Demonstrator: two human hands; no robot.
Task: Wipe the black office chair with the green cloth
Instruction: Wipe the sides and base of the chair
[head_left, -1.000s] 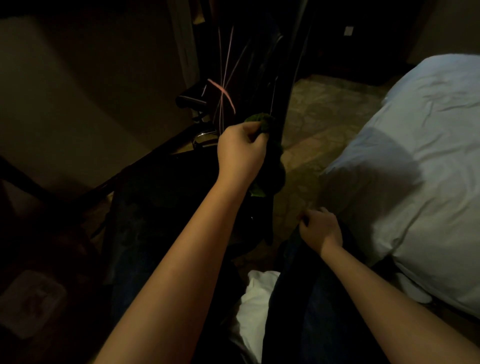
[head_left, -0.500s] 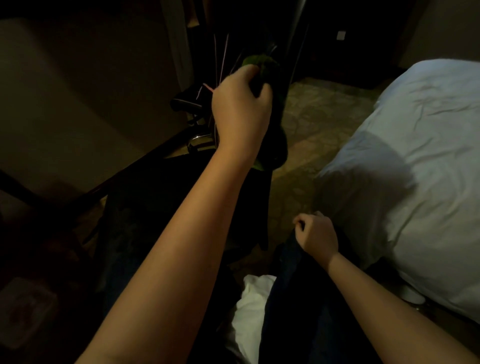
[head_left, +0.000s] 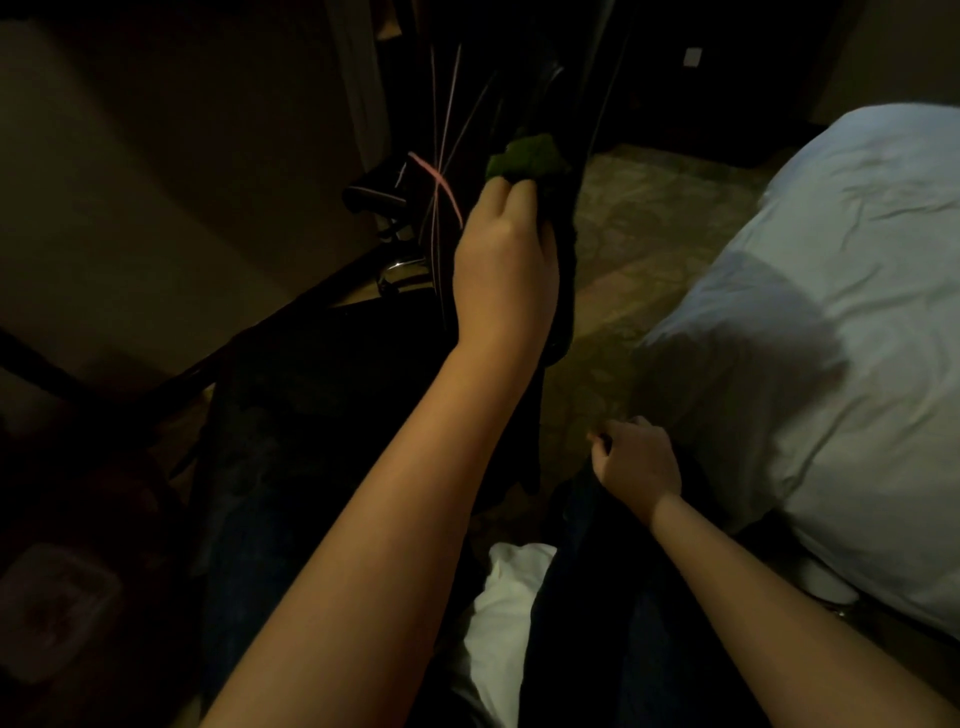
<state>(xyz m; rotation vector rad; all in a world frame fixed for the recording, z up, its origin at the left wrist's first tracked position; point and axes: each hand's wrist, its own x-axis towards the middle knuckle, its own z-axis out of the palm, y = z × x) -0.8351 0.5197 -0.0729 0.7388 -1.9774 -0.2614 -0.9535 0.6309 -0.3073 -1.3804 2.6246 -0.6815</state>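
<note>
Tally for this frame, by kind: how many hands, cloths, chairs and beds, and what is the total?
hands: 2, the left hand and the right hand
green cloth: 1
black office chair: 1
bed: 1
total: 5

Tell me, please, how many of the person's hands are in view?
2. The left hand grips the green cloth against the black office chair, upper centre; the right hand rests curled low, beside the bed.

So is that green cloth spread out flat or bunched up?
Bunched up. The left hand grips the green cloth as a wad, a crumpled clump poking out above the fingers.
</note>
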